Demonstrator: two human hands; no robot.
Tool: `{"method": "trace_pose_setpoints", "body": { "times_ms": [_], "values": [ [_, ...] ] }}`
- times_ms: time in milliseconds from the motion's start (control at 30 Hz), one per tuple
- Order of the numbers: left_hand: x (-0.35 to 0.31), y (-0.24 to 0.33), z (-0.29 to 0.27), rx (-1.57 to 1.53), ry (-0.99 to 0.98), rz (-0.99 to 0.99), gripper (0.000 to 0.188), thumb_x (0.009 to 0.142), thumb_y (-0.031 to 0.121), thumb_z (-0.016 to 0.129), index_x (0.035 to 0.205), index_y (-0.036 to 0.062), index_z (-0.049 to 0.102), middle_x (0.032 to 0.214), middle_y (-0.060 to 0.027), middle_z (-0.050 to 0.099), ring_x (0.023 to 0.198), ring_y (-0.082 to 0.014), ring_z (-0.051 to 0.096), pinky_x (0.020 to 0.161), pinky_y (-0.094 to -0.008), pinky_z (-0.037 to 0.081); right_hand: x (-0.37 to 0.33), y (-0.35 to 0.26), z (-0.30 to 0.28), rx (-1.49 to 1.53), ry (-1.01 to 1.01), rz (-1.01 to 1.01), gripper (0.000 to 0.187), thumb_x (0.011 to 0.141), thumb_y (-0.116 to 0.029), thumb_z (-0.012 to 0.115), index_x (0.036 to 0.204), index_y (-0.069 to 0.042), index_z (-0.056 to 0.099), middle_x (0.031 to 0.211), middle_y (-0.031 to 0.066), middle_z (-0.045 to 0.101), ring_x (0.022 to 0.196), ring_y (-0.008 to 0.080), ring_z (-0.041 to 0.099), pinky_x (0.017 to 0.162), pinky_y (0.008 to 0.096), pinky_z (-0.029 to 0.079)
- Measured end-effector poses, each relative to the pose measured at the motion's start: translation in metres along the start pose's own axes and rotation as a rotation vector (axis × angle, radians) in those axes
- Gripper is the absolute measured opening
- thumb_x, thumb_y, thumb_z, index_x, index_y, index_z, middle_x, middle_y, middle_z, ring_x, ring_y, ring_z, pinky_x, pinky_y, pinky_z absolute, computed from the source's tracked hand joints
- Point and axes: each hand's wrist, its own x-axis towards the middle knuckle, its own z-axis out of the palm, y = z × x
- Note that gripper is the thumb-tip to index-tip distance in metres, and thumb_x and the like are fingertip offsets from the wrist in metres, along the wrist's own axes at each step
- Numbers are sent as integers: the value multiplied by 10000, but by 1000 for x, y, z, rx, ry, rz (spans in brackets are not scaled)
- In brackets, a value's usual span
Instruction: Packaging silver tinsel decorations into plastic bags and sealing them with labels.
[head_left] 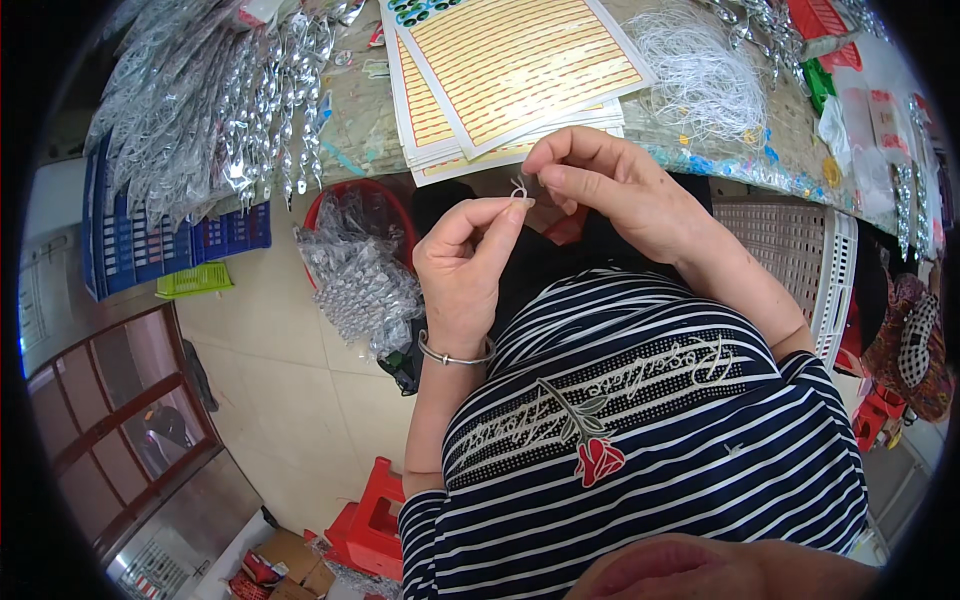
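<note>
My left hand point(462, 268) and my right hand point(610, 185) meet in front of my chest, just below the table edge. Both pinch a short piece of thin white string point(520, 187) between thumb and forefinger; it forms a small loop between the fingertips. A silver bangle point(455, 356) sits on my left wrist. Just beyond my right hand lies a stack of white sheets with orange striped rows point(520, 60). To their right a loose bundle of white string point(700, 70) rests on the table.
Piles of shiny silver twisted ornaments point(215, 100) cover the table's left side. A red basket of silver ornaments point(360, 265) stands on the floor to my left, beside a blue crate point(140, 240). A white perforated crate point(800, 250) is at my right. Red stools point(370, 520) stand below.
</note>
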Motion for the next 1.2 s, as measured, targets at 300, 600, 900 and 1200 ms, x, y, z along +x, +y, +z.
{"method": "trace_pose_setpoints", "body": {
  "times_ms": [300, 600, 900, 1200],
  "values": [
    [0, -2, -3, 16, -33, -9, 87, 862, 5, 662, 942, -12, 691, 810, 31, 637, 703, -7, 507, 643, -156, 407, 6, 1, 5, -261, -55, -200, 191, 894, -65, 635, 1081, -27, 639, 891, 3, 581, 744, 68, 590, 643, 190, 507],
    [4, -5, -7, 133, -50, 23, 80, 850, 32, 682, 920, 3, 706, 750, 32, 612, 657, -16, 494, 593, -172, 391, 1, -3, 5, -484, 17, -243, 141, 921, -62, 583, 995, 26, 665, 933, 56, 591, 744, 113, 627, 627, 214, 546],
    [1, 6, -3, 14, -76, -36, 117, 872, 70, 671, 949, -12, 703, 856, -28, 689, 759, -63, 605, 712, -199, 479, 3, -6, 0, -89, -40, -76, 166, 938, -171, 578, 921, -24, 654, 864, 21, 597, 727, 73, 527, 586, 195, 415],
    [-6, -8, -24, 175, -191, -79, 96, 870, 69, 656, 921, 14, 716, 797, -5, 659, 655, -37, 521, 584, -190, 412, 10, -45, -43, 82, 152, -276, 220, 976, -263, 510, 842, -89, 495, 613, -50, 399, 506, 50, 352, 461, 191, 283]
  ]
}}
